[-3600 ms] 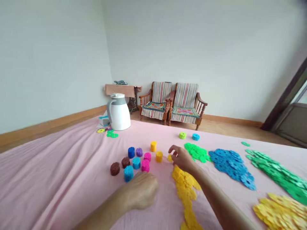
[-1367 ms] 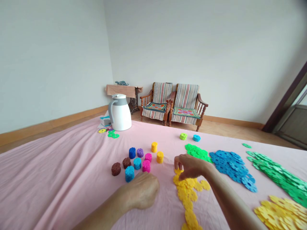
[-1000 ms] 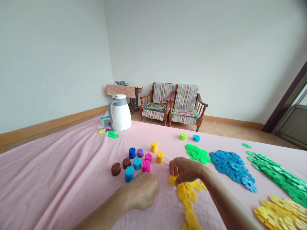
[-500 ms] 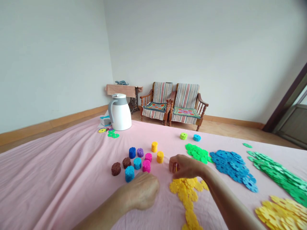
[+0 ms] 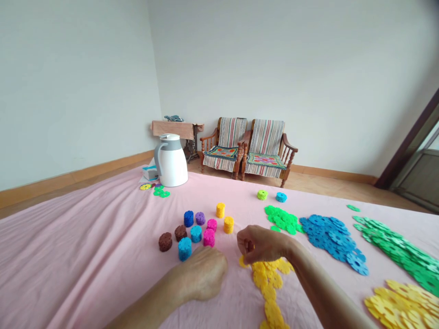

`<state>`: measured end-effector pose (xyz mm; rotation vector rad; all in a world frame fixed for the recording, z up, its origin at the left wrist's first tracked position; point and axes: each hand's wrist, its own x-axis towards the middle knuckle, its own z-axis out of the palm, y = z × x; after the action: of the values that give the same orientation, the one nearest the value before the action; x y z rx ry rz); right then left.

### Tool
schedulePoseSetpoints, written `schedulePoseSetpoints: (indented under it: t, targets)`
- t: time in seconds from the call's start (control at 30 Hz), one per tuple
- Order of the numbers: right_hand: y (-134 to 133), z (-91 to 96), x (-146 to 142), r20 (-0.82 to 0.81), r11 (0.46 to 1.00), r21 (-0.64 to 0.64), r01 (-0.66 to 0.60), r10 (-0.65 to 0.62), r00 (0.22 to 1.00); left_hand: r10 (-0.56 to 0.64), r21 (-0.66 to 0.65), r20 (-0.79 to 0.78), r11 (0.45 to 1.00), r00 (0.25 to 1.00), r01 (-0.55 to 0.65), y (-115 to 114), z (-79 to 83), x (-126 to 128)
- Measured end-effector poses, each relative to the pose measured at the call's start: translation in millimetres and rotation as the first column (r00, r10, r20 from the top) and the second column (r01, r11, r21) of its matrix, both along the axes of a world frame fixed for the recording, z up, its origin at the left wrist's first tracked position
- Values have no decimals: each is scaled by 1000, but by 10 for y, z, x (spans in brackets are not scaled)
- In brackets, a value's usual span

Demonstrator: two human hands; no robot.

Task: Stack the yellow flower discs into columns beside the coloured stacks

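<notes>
My right hand (image 5: 262,244) is closed in a pinch on a yellow flower-shaped disc (image 5: 243,262), at the left edge of a spread of yellow discs (image 5: 270,276). Close to the pink and light blue stacks rests my left hand (image 5: 207,273), curled with its back toward me; its fingertips and anything in them are hidden. Beyond it stand short disc stacks: magenta (image 5: 209,237), light blue (image 5: 184,249), brown (image 5: 165,242), dark blue (image 5: 188,218), purple (image 5: 200,218). Two yellow stacks, one of them the nearer yellow stack (image 5: 228,225), lie past my hands.
Loose piles of bright green (image 5: 283,219), blue (image 5: 332,240), darker green (image 5: 398,249) and amber discs (image 5: 406,304) cover the right side. A white jug (image 5: 173,164) stands at the far left of the pink cloth (image 5: 85,237). Two wooden armchairs (image 5: 265,146) are by the wall.
My right hand has moved slightly left and down, and a yellow disc now shows at its fingertips, apart from the spread. My left hand has stayed almost still.
</notes>
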<state>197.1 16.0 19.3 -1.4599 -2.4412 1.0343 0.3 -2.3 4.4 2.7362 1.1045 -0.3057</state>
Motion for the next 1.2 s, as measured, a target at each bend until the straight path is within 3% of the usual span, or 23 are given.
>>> schedulePoseSetpoints:
  t: [0.07,0.13,0.23,0.33,0.4,0.5,0.63,0.83,0.93,1.07,1.2]
  targets:
    - [29,-2,28,-151,996,-54,77,-84,985,73,-14,71,997,995,-72,7,-34,20]
    - [50,-7,52,-279,987,-113,116,-144,949,176,-38,250,984,952,-173,12,-69,54]
    - [65,-19,74,-387,975,-206,76,-153,910,342,-249,500,937,796,-246,4,-125,134]
    - [72,-31,84,-425,967,-254,21,-131,896,539,-589,531,790,654,-172,-21,-192,231]
    - [78,-33,89,-444,965,-261,-19,-102,890,646,-727,524,679,555,-105,-37,-233,281]
    - [82,-25,88,-456,966,-241,-89,-32,889,753,-815,523,579,399,-24,-44,-260,309]
    - [74,-16,56,-493,974,-208,-91,-24,870,808,-848,521,528,274,54,-18,-238,288]
    - [93,-35,41,-476,991,-135,-14,-53,878,824,-855,518,511,232,92,-13,-243,275]
    - [177,-99,47,-488,981,-3,192,-169,856,777,-842,507,540,373,21,-37,-255,282]
    - [330,-269,-25,-577,827,210,521,-325,749,667,-786,491,617,561,-45,-51,-269,289]
    - [398,-445,-168,-620,760,226,609,-370,692,624,-771,475,635,621,-48,-51,-268,280]
